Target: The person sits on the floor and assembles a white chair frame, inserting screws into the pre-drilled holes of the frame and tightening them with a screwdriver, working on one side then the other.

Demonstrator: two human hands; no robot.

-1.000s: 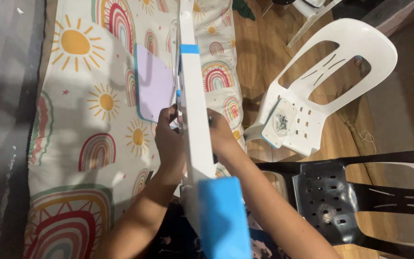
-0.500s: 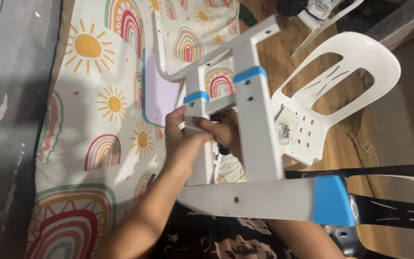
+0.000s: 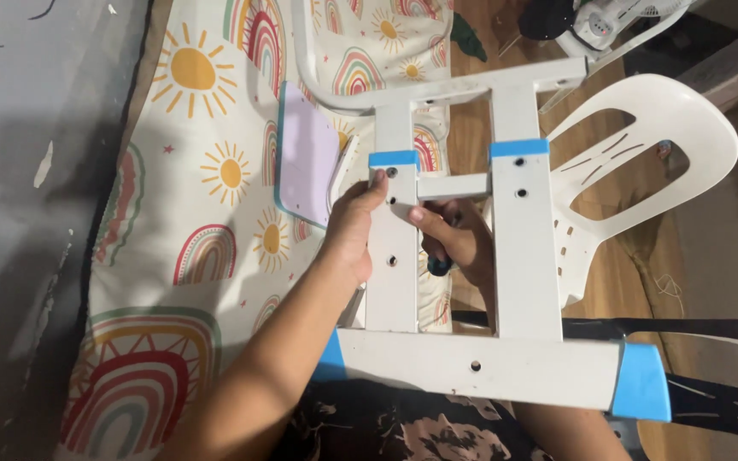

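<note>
From the head camera, the left hand [image 3: 354, 232] grips the near upright of a white frame [image 3: 518, 256] with blue bands, held at centre over the lap. The right hand [image 3: 454, 239] is clenched on a dark tool behind it. The frame looks stiff, light and smooth; its uprights suit gripping. At nine o'clock lies a rainbow-patterned sheet [image 3: 207, 171]; at two o'clock, a white chair [image 3: 651, 128] on wooden floor [image 3: 471, 111].

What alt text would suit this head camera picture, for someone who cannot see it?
Two bare hands, left hand and right hand, grip a white furniture frame with blue bands, held above a sun-and-rainbow sheet. A white plastic chair stands to the right.
</note>
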